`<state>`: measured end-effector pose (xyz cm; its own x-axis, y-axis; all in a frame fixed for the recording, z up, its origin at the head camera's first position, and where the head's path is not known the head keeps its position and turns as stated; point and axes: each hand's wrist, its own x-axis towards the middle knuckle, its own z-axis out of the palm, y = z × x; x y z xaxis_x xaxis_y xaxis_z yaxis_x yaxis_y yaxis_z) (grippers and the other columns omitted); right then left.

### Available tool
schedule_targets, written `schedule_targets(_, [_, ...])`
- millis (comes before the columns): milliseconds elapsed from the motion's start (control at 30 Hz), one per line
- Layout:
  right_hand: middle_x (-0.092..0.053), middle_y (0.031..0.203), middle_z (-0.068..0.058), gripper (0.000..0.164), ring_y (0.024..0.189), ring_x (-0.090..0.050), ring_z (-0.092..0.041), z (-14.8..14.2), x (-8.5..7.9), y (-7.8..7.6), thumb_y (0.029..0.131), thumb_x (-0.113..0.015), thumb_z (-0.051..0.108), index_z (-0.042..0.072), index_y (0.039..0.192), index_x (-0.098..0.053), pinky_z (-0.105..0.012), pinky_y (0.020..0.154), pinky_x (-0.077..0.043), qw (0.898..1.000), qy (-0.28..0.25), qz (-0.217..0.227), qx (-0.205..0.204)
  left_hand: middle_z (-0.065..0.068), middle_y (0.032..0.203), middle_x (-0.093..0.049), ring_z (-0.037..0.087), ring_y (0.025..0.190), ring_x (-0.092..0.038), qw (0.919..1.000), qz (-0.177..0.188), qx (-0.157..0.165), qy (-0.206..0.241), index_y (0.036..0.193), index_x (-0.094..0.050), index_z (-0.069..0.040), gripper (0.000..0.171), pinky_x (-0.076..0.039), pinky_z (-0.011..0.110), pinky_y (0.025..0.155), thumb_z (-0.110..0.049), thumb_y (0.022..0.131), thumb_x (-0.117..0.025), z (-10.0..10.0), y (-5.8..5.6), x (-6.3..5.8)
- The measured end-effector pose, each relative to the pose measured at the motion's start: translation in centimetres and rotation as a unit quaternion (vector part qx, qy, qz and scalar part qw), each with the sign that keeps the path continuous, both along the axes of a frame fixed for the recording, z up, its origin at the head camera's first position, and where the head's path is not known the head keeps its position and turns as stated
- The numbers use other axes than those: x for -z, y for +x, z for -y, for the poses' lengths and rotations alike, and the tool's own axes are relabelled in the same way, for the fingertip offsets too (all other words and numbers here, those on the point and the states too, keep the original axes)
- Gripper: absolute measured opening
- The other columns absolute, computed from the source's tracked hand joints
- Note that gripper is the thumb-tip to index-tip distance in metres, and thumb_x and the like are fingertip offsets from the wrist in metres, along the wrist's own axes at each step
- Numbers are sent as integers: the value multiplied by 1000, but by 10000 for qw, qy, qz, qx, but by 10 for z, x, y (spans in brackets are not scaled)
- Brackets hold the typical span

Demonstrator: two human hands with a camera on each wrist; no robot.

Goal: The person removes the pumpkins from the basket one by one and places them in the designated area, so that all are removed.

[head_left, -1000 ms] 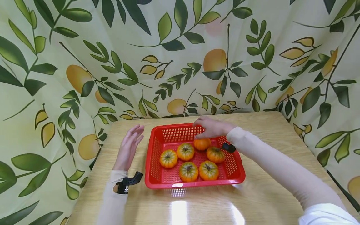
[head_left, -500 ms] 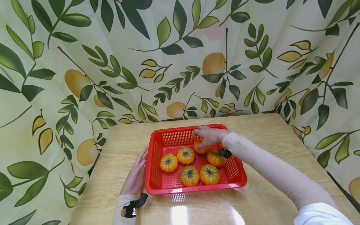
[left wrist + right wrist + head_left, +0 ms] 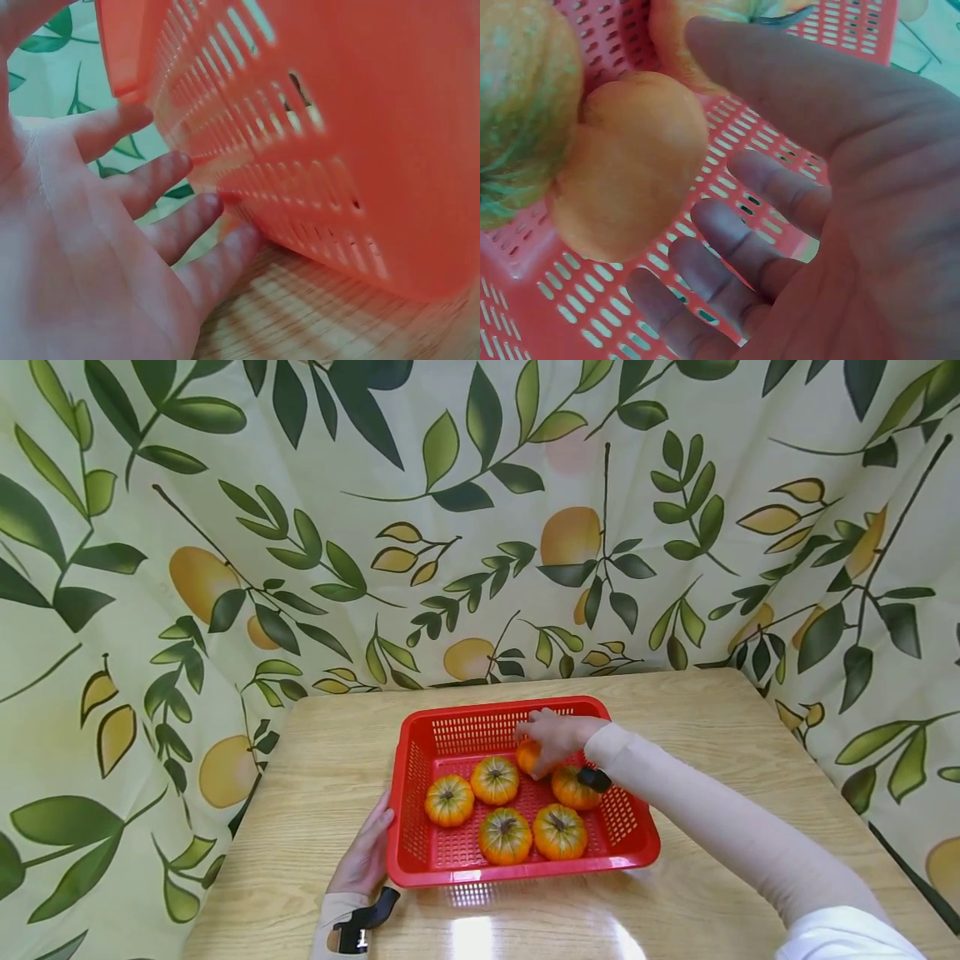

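A red plastic basket with slotted walls sits on the table, several small orange pumpkins lying inside. My right hand reaches over the back of the basket and partly covers the rearmost pumpkin. In the right wrist view its fingers are loosely bent and spread, with an orange pumpkin apart from the fingertips. The thumb overlaps another pumpkin there. My left hand is at the basket's left side; its nearly straight fingers reach the outer wall in the left wrist view.
The light wooden table extends around the basket. Behind it and along both sides hangs a cloth printed with leaves and fruit. A black wrist camera mount sits on the left wrist, close to the basket's front left corner.
My left hand has moved right, from beside the basket to its left wall. My right hand has lowered into the basket by the rearmost pumpkin. The basket appears slightly lower in the view.
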<state>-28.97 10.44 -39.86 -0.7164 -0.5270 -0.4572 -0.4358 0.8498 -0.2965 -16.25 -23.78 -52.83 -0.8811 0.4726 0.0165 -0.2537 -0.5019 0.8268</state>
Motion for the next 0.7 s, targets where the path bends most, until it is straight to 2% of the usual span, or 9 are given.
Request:
schedule_targets(67, [-46, 142, -10, 56, 126, -43, -28, -1, 2, 0, 85, -82, 30, 23, 134, -57, -51, 104, -46, 10000, 52, 45, 67, -18, 151, -51, 4, 139, -48, 10000, -9, -41, 72, 152, -38, -41, 47, -41, 26, 114, -22, 109, -40, -1, 1, 1])
schedule_targets(133, [-44, 148, -11, 58, 130, -42, -29, -1, 4, 0, 84, -82, 30, 25, 136, -56, -53, 107, -46, 9998, 138, -2, 105, -18, 149, -53, 3, 137, -50, 9999, 5, -94, 48, 141, -49, -44, 40, -42, 26, 113, -23, 109, -40, -1, 1, 2])
schedule_targets(333, [-48, 144, -9, 57, 122, -48, -27, -4, 8, -8, 86, -80, 31, 24, 137, -56, -49, 102, -49, 9995, 137, -287, -4, -18, 150, -51, 4, 137, -50, 9997, 15, -165, -151, 144, -42, -41, 39, -42, 27, 113, -25, 108, -41, -3, -1, 1])
schedule_targets(533, [-59, 129, -7, 44, 111, -55, -23, -9, 9, -20, 96, -70, 28, 17, 136, -58, -45, 104, -49, 9987, -362, -139, -319, -15, 150, -52, 7, 136, -52, 10000, -46, 8, -30, 144, -42, -42, 39, -44, 29, 112, -26, 109, -41, -2, -2, 3])
schedule_targets(700, [-67, 126, -6, 35, 107, -61, -20, -11, 8, -26, 102, -60, 27, 17, 136, -61, -43, 103, -50, 9981, -550, -125, -241, -17, 149, -53, 5, 135, -52, 9999, -7, -48, -133, 142, -45, -45, 38, -44, 29, 112, -27, 109, -41, 0, -2, 5])
